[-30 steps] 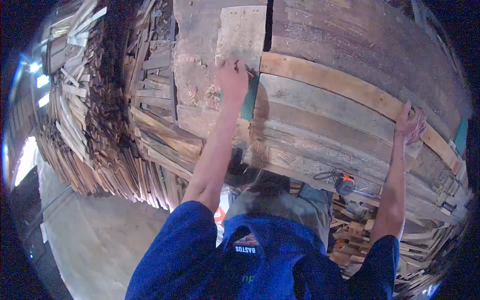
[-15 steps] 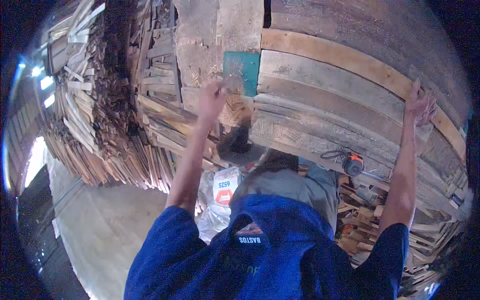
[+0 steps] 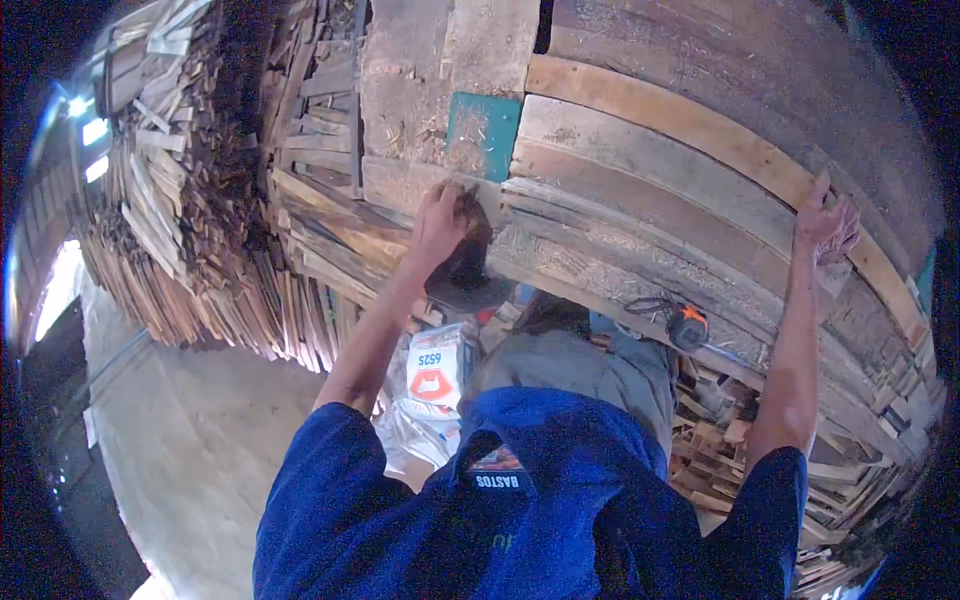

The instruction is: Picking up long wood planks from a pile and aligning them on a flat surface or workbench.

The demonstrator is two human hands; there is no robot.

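We've got the left hand (image 3: pixel 442 212) curled shut over the near end of a long grey plank (image 3: pixel 640 265), fingers wrapped on its edge right under the teal-painted board end (image 3: pixel 483 135). The right hand (image 3: pixel 826 218) sits way out along the same stack, fingers closed on the far stretch of wood, near where the orange-toned plank (image 3: pixel 690 125) runs past. So the plank lies between the two hands, long axis running from left hand down-right twd right hand, w/ both arms stretched up and out to it. Left hand is the closer one to the end of the board; right hand is well apart, farther along its length.

Below the plank, a tape measure (image 3: pixel 683 325) w/ orange body rests on a lower board, btw the arms. A white printed sack (image 3: pixel 432 372) sits by the left forearm. Off to the left, a tall heap of wood offcuts (image 3: pixel 190 220) leans over the concrete floor (image 3: pixel 180 450).

Vs half a sec ago: left hand has dropped lower, now clear below the teal end rather than beside it. Right hand is about where it was, maybe slightly lower on the stack.
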